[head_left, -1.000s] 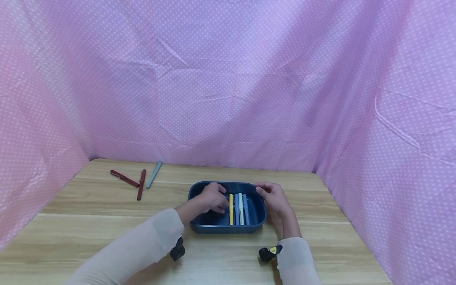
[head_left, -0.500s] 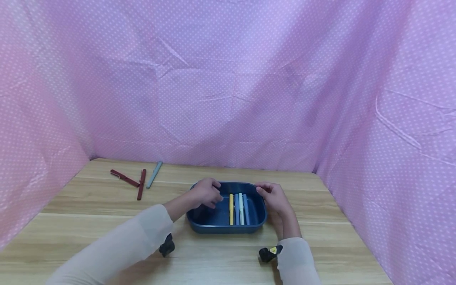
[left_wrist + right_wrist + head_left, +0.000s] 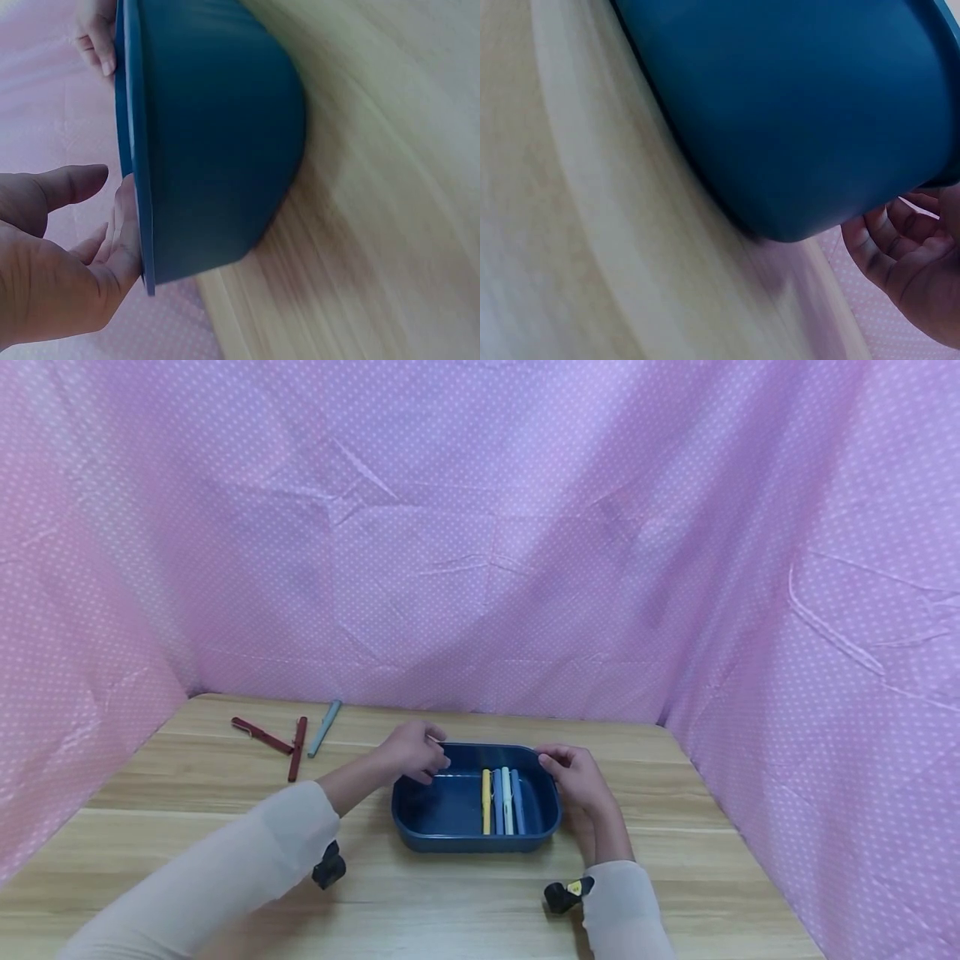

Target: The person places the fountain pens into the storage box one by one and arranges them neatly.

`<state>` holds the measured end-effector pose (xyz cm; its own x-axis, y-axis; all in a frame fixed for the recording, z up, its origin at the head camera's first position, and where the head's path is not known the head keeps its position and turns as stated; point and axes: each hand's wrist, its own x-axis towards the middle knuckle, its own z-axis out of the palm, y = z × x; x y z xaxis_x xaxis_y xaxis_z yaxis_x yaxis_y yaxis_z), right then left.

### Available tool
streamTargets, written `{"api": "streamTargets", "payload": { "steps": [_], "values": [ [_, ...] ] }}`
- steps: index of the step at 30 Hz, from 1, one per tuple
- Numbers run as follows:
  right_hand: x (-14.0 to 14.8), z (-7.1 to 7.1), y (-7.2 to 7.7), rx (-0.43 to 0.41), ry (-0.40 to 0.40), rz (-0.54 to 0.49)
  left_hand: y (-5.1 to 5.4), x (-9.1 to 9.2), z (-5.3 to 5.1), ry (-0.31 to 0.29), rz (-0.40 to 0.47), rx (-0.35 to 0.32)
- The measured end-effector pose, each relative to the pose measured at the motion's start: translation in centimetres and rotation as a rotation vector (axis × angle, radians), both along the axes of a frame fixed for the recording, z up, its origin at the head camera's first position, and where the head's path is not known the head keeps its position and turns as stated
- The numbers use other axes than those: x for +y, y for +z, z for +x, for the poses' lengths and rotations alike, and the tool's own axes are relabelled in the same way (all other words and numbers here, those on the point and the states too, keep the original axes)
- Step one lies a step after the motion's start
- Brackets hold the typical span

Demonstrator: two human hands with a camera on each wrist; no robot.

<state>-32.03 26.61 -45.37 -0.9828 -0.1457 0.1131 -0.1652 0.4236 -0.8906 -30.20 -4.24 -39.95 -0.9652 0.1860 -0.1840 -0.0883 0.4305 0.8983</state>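
Note:
A dark blue box with rounded corners stands on the table. Inside, towards its right, a yellow pen, a blue pen, a pale green pen and another blue pen lie side by side. My right hand grips the back right corner of the rim, thumb on top and fingers outside. My left hand hovers over the back left corner, holding nothing; in the left wrist view its thumb and fingers are spread apart beside the rim.
To the left on the wooden table lie two dark red pens, one slanted and one more upright, with a light blue-grey pen beside them. A pink dotted cloth hangs around the back and sides.
My left hand has come away from beside the yellow pen, moving left and back to the box's back left corner. My right hand keeps its place on the rim.

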Motion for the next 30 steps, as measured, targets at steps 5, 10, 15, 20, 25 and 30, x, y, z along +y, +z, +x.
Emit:
{"api": "streamTargets", "payload": {
  "steps": [5,10,15,20,25,30],
  "values": [
    [0.0,0.0,0.0,-0.006,0.004,-0.002,0.2,-1.3,-0.3,-0.007,0.01,0.015],
    [0.1,-0.1,-0.1,0.003,0.003,0.008,0.4,-2.6,-0.4,-0.019,0.028,0.032],
    [0.0,0.0,0.0,0.0,0.002,0.006,0.3,-3.8,-0.5,-0.005,0.034,0.036],
    [0.0,0.1,0.1,0.001,-0.003,0.001,0.3,-5.2,-0.7,0.008,0.037,0.036],
    [0.0,0.1,0.1,0.005,0.002,0.001,0.1,-6.6,-0.8,0.028,0.034,0.034],
    [0.0,0.0,0.0,-0.001,0.006,-0.004,-0.3,-8.0,-0.5,0.037,0.048,0.036]
  ]
}}
